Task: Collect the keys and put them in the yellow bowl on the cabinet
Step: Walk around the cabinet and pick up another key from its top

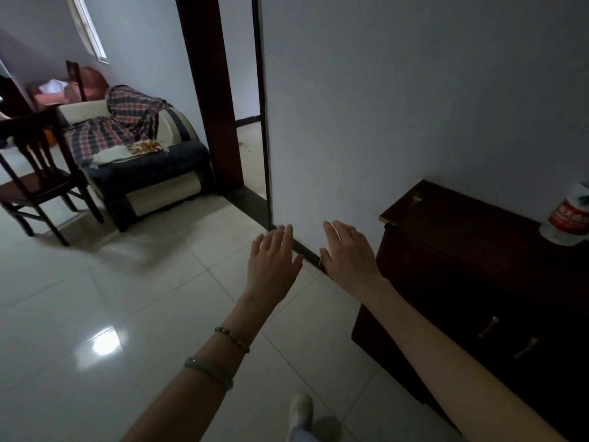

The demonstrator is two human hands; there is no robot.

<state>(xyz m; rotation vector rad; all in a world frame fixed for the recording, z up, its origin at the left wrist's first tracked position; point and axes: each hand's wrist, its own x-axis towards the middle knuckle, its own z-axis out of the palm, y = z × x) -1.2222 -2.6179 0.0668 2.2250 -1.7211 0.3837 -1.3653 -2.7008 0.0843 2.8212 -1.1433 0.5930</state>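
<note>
- Your left hand (274,260) and right hand (348,254) are both stretched out ahead of you at about the same height, palms down, fingers loosely spread and holding nothing. They hang over the pale tiled floor (95,314), near the dark cabinet (478,282) but touching neither it nor the wall.
- Two bracelets (220,355) sit on your left forearm; a pale shoe (299,409) shows below it on the tiles.
- Task item: a small brass-coloured object (415,198) lies on the cabinet top near its back left corner. Judgement: this is probably a key, though it is too small to confirm.
- Step in hand, by my reading: reach for that object. Your right hand is the nearer one. Bring it over the corner, pinch the object by its broad end and lift straight up rather than sliding it toward the edge.
- Containers: a clear plastic bottle (570,215) with a red label stands upright on the cabinet's right end; its contents cannot be read. The yellow bowl is not in view, so expect to turn right along the cabinet to find it.
- Further off, a wooden chair (38,180) and a sofa (143,154) draped with a checked cloth stand by the doorway (248,90). No keys can be made out there.
</note>
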